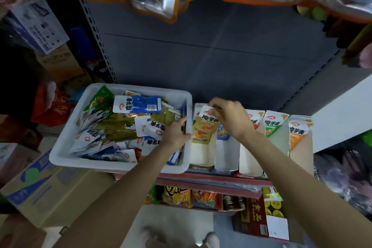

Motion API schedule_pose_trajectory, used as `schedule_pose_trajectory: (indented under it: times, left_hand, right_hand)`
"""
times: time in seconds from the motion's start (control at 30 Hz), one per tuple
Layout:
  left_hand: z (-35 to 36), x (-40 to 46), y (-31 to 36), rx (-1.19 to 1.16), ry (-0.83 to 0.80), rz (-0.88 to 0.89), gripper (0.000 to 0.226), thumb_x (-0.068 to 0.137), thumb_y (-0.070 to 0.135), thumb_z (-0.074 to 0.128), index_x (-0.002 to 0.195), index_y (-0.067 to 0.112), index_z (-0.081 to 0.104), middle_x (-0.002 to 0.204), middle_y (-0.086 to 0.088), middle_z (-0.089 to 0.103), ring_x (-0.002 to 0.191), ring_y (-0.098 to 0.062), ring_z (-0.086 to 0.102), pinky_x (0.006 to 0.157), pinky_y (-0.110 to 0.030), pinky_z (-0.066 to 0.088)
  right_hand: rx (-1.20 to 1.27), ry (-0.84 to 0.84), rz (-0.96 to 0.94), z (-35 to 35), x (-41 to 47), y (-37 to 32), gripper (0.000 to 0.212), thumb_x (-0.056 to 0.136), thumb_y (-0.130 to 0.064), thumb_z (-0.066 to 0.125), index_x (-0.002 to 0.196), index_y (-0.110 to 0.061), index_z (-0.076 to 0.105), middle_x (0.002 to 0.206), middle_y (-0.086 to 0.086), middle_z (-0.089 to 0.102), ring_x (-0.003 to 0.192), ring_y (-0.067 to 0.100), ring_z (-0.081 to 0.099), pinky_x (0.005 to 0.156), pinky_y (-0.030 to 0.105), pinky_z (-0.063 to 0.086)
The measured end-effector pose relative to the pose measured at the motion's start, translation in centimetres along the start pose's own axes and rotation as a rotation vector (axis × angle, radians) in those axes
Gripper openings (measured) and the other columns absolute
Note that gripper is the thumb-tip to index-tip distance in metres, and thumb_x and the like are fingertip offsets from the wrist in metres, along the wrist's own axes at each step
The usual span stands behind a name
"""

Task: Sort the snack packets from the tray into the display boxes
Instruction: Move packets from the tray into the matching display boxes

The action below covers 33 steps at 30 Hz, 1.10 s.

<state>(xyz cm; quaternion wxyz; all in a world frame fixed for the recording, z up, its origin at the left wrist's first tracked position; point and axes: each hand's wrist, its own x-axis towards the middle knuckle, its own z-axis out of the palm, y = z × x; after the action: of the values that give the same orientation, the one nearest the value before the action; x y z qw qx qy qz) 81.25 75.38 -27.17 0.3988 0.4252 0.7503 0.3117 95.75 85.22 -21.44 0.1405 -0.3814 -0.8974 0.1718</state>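
Head view: right hand (227, 116) pinches olive packet (204, 127) over leftmost display box (201, 153); left hand (176, 133) reaches into white tray (120, 165), finger state unclear.

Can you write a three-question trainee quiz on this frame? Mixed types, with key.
1. True or false: the right hand holds an olive-green packet over the leftmost display box.
2. Where is the left hand? A) in the white tray, on packets by its right wall B) in a display box C) on the lower shelf
3. Fill in: the packet lying on top at the back of the tray is white and ____.

Key: 1 true; 2 A; 3 blue.
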Motion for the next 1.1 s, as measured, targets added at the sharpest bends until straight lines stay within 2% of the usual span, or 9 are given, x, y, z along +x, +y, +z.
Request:
schedule_pose_trajectory:
  times: [0.2, 0.33, 0.4, 0.47, 0.53, 0.6, 0.73, 0.97, 1.1]
  left_hand:
    - [0.2, 0.2, -0.3, -0.063, 0.013, -0.043, 0.075, 0.082, 0.006, 0.069, 0.146, 0.016, 0.032, 0.138, -0.01, 0.049, 0.116, -0.027, 0.056, 0.097, -0.045, 0.047]
    - [0.3, 0.4, -0.3, -0.076, 0.008, -0.059, 0.076, 0.082, 0.006, 0.068, 0.146, 0.016, 0.029, 0.138, -0.008, 0.049, 0.118, -0.025, 0.054, 0.097, -0.045, 0.047]
    - [0.3, 0.5, -0.4, -0.084, 0.0, -0.063, 0.077, 0.082, 0.007, 0.069, 0.147, 0.018, 0.029, 0.139, -0.008, 0.049, 0.118, -0.025, 0.054, 0.097, -0.046, 0.047]
    - [0.3, 0.5, -0.5, -0.094, 0.0, -0.061, 0.077, 0.082, 0.007, 0.069, 0.147, 0.018, 0.029, 0.139, -0.008, 0.048, 0.118, -0.025, 0.055, 0.098, -0.047, 0.047]
    - [0.4, 0.6, -0.7, -0.084, 0.006, -0.057, 0.078, 0.082, 0.009, 0.07, 0.147, 0.018, 0.029, 0.14, -0.008, 0.048, 0.119, -0.026, 0.054, 0.098, -0.047, 0.047]
    - [0.5, 0.7, -0.8, -0.077, 0.011, -0.056, 0.078, 0.082, 0.009, 0.07, 0.147, 0.019, 0.028, 0.141, -0.009, 0.047, 0.12, -0.026, 0.053, 0.099, -0.047, 0.046]
    - [0.6, 0.8, -1.0, -0.086, 0.017, -0.059, 0.077, 0.082, 0.009, 0.069, 0.147, 0.019, 0.028, 0.14, -0.008, 0.048, 0.12, -0.025, 0.054, 0.099, -0.047, 0.046]
    - [0.6, 0.4, -1.0, -0.011, 0.026, -0.002, 0.069, 0.087, 0.016, 0.065, 0.146, 0.018, 0.032, 0.138, -0.004, 0.05, 0.125, -0.022, 0.048, 0.098, -0.03, 0.038]
    - [0.3, -1.0, -1.9, 0.109, 0.165, 0.112, 0.032, 0.094, 0.014, 0.054, 0.126, 0.011, 0.056, 0.121, -0.007, 0.063, 0.109, -0.021, 0.059, 0.088, -0.027, 0.046]
  right_hand:
    - [-0.201, -0.199, -0.014, 2.3, 0.9, -0.6, 0.021, 0.094, -0.016, 0.052, 0.112, -0.018, 0.063, 0.111, 0.006, 0.062, 0.099, 0.028, 0.059, 0.077, 0.039, 0.051]
    - [-0.333, -0.143, -0.016, 3.7, 1.7, -0.6, 0.025, 0.088, -0.004, 0.056, 0.109, -0.014, 0.063, 0.111, 0.007, 0.055, 0.103, 0.027, 0.055, 0.072, 0.033, 0.047]
    - [-0.413, -0.07, -0.046, 3.9, 1.7, -0.8, 0.03, 0.075, 0.001, 0.067, 0.102, -0.011, 0.065, 0.104, 0.008, 0.058, 0.1, 0.026, 0.055, 0.068, 0.031, 0.046]
    - [-0.464, -0.023, -0.105, 3.8, 1.6, -1.1, 0.042, 0.044, 0.005, 0.082, 0.081, -0.009, 0.069, 0.082, 0.007, 0.062, 0.081, 0.027, 0.06, 0.056, 0.027, 0.048]
    - [-0.469, 0.049, -0.168, 4.0, 1.5, -1.2, 0.05, 0.025, 0.008, 0.083, 0.069, -0.009, 0.067, 0.069, 0.007, 0.06, 0.066, 0.027, 0.06, 0.05, 0.025, 0.047]
    - [-0.422, 0.024, -0.147, 4.0, 1.1, -1.6, 0.05, 0.032, 0.01, 0.083, 0.077, -0.008, 0.068, 0.076, 0.008, 0.061, 0.071, 0.028, 0.06, 0.053, 0.028, 0.049]
    - [-0.3, -0.047, 0.008, 4.1, 0.6, -1.7, 0.05, 0.074, 0.008, 0.067, 0.12, -0.007, 0.056, 0.118, 0.014, 0.051, 0.105, 0.032, 0.053, 0.079, 0.038, 0.05]
    - [-0.05, -0.035, -0.003, 5.3, -1.6, -2.5, 0.033, 0.083, 0.005, 0.057, 0.115, -0.003, 0.061, 0.116, 0.015, 0.05, 0.095, 0.032, 0.057, 0.069, 0.04, 0.054]
    - [-0.019, -0.077, -0.033, 5.7, -2.2, -3.7, 0.034, 0.089, -0.003, 0.051, 0.123, -0.008, 0.056, 0.126, 0.008, 0.044, 0.106, 0.024, 0.052, 0.074, 0.032, 0.05]
